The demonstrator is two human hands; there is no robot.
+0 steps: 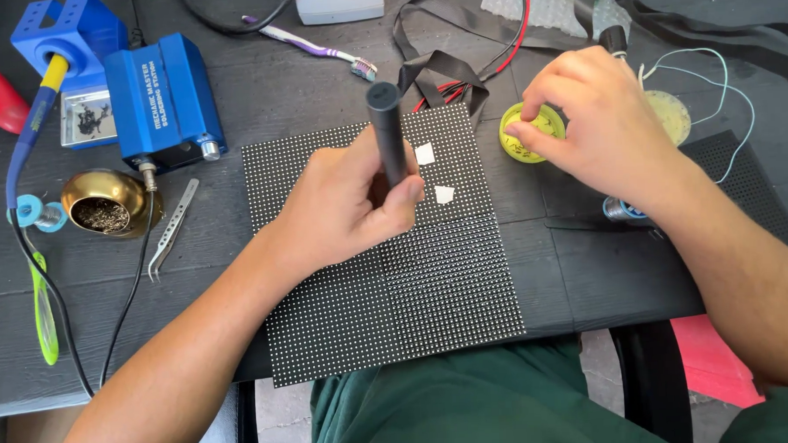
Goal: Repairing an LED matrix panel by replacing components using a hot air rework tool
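Observation:
My left hand (pixel 345 206) grips a dark cylindrical pen-shaped tool (pixel 385 126), held upright over a black dotted LED panel (pixel 396 282) that lies flat on the table. Two small white paper scraps (pixel 433 172) rest on the panel beside the tool. My right hand (pixel 604 118) is to the right of the panel, its fingertips on a small round yellow tin (pixel 526 138). Another dotted panel (pixel 742 183) lies partly under my right forearm.
A blue soldering station (pixel 163 98) and its iron holder (pixel 69 36) stand at the back left. A brass tip cleaner (pixel 105 204), tweezers (pixel 172 229), a solder spool (pixel 34 212), a toothbrush (pixel 318 48) and black straps (pixel 441 67) lie around. The table's near edge (pixel 34 402) is close.

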